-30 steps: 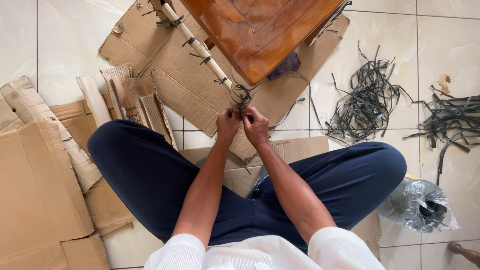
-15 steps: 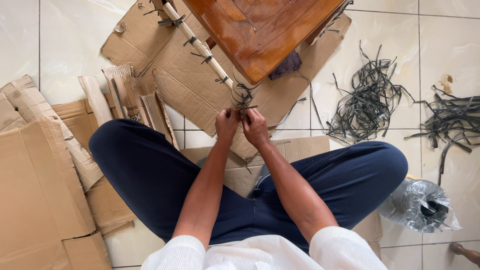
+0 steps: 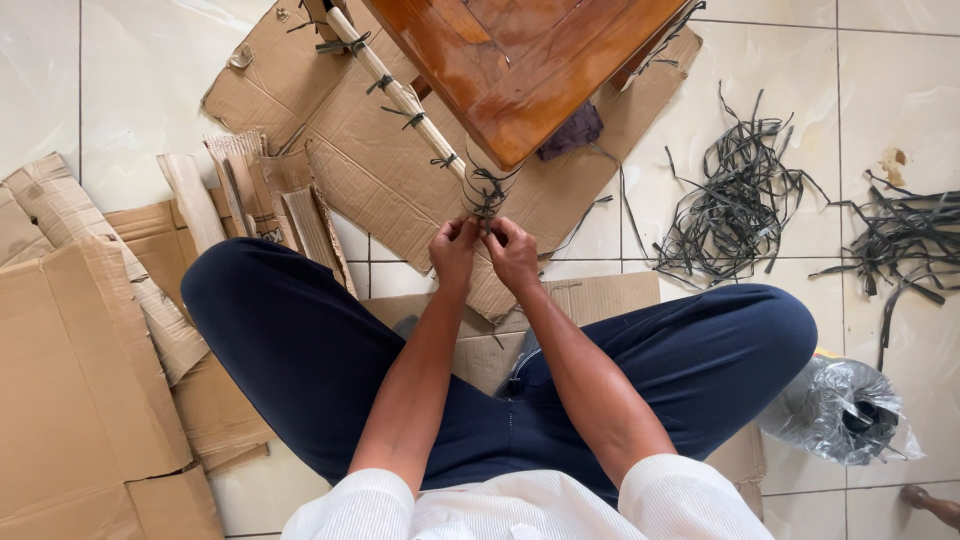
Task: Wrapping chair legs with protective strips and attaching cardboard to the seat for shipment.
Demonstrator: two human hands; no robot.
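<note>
I sit cross-legged on a tiled floor in dark blue trousers. My left hand (image 3: 454,250) and my right hand (image 3: 514,254) are close together, each pinching an end of a dark plastic strap (image 3: 487,196) knotted around a pale cardboard-wrapped table leg (image 3: 405,100). Several more strap ties ring the leg further up. The leg belongs to an overturned brown wooden table (image 3: 520,60) just beyond my hands.
Flattened cardboard sheets (image 3: 380,170) lie under the table and to my left (image 3: 80,380). Loose heaps of dark straps (image 3: 735,205) lie on the tiles at right. A clear plastic bag with a dark roll (image 3: 838,408) sits by my right knee.
My hands stay on the strap ends by the leg, shifting only slightly; the knot looks drawn a little tighter. The view moved marginally.
</note>
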